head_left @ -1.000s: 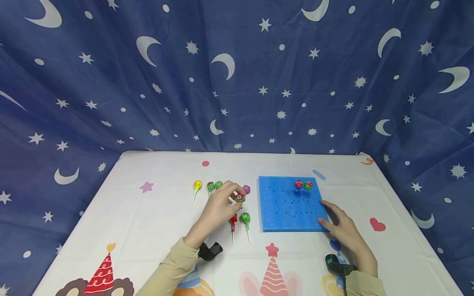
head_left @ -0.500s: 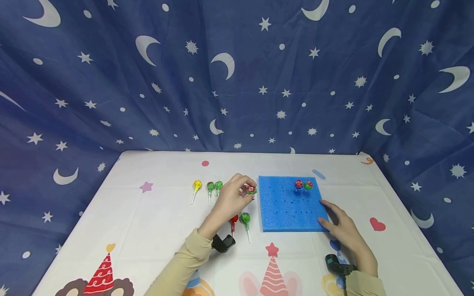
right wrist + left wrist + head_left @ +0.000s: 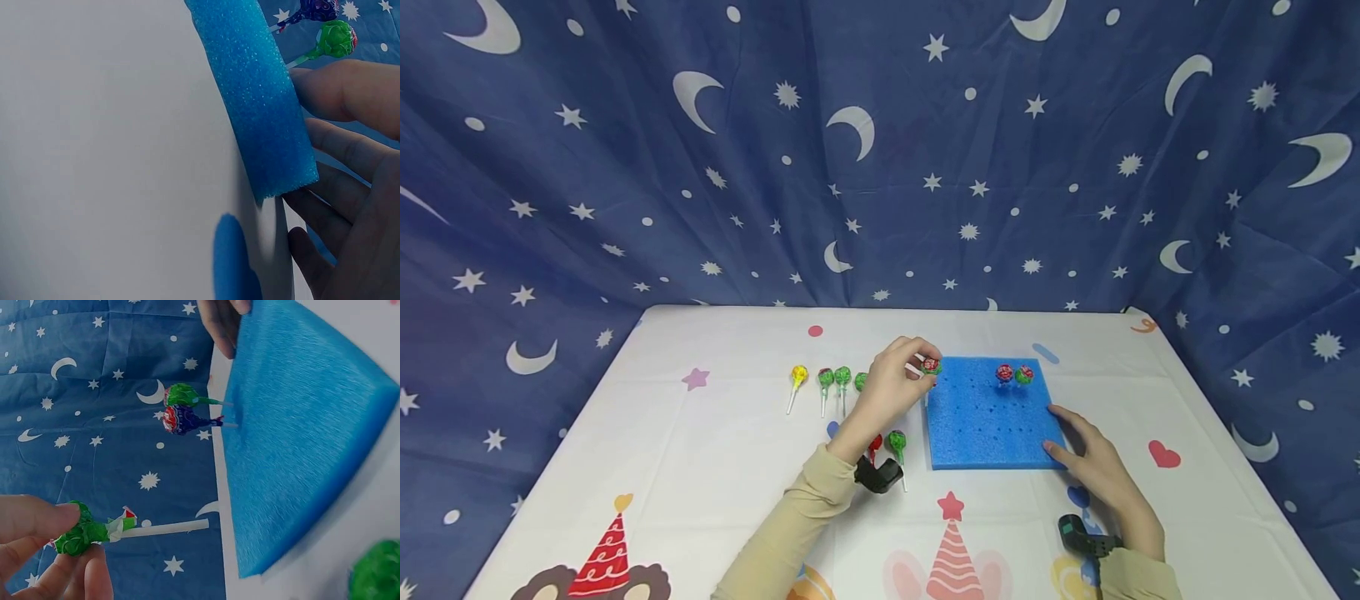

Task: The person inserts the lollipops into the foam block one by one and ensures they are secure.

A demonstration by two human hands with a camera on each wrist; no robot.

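Note:
My left hand (image 3: 891,387) pinches a lollipop (image 3: 931,367) by its green and red wrapped head, at the far left corner of a blue foam block (image 3: 962,450). In the left wrist view the held lollipop's white stick (image 3: 165,529) points toward the foam, apart from it. My right hand (image 3: 1093,462) touches the block's right edge with nearly straight fingers and thumb; the right wrist view shows the thumb (image 3: 344,90) against the foam. A red and dark blue lollipop (image 3: 1004,373) and a green and red lollipop (image 3: 1024,375) stand in the foam near its far right.
Left of the block lie a yellow lollipop (image 3: 800,375) and several green lollipops (image 3: 826,377). A red lollipop (image 3: 876,443) and a green lollipop (image 3: 897,442) lie nearer, partly behind the left wrist camera (image 3: 878,474). Rows of small holes dot the foam.
My left hand has carried the lollipop right and away from me, from among the loose lollipops to the foam block's far left corner. The right hand has stayed on the block's edge.

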